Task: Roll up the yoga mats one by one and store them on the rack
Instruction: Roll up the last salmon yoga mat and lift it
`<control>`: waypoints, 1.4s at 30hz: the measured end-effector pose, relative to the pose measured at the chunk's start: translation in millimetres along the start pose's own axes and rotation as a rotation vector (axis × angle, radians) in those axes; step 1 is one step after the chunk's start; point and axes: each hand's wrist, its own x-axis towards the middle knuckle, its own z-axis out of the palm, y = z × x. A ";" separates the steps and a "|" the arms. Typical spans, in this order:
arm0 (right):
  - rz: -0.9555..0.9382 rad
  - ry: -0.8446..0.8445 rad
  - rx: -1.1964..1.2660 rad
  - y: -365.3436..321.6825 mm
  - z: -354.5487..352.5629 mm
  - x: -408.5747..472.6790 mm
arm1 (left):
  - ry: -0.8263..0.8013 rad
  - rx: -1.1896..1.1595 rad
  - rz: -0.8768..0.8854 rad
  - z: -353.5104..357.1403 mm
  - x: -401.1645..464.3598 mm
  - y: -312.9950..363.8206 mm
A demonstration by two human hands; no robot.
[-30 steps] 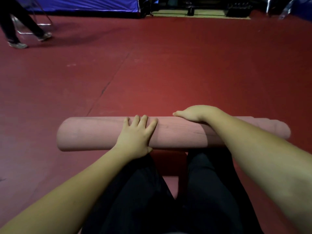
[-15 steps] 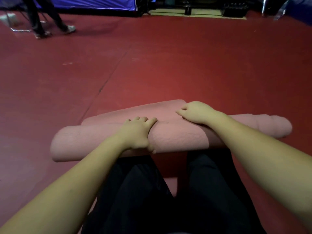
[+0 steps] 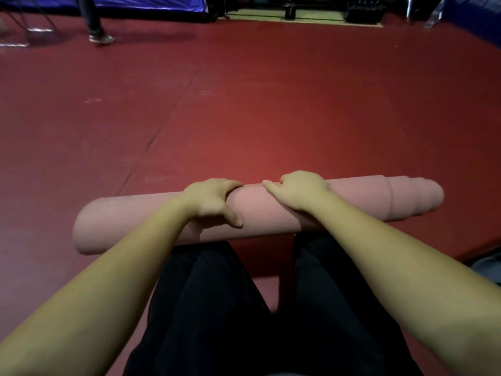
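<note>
Hands, left (image 3: 214,199) and right (image 3: 298,191), both curled over rolled pink mat (image 3: 352,204) beneath them.

Ahead: beyond the rolled pink yoga mat (image 3: 271,213) you have bare red floor (image 3: 271,104) to the far wall.
Near side: your knees (image 3: 206,267) sit just behind the roll.
Far left: another person's leg (image 3: 93,23) stands well apart.
Right edge: a grey object (image 3: 488,264), unclear.
</note>
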 end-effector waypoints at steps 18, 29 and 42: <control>0.025 -0.226 0.090 -0.4 -22.3 27.4 | 0.530 0.556 -0.081 79.6 -27.8 4.2; -0.030 -0.412 0.105 4.8 -39.3 8.4 | 0.551 0.543 0.040 58.9 -65.1 23.0; -0.075 -0.044 0.000 -7.4 -21.6 -2.2 | 0.158 0.339 -0.016 19.8 -40.0 21.7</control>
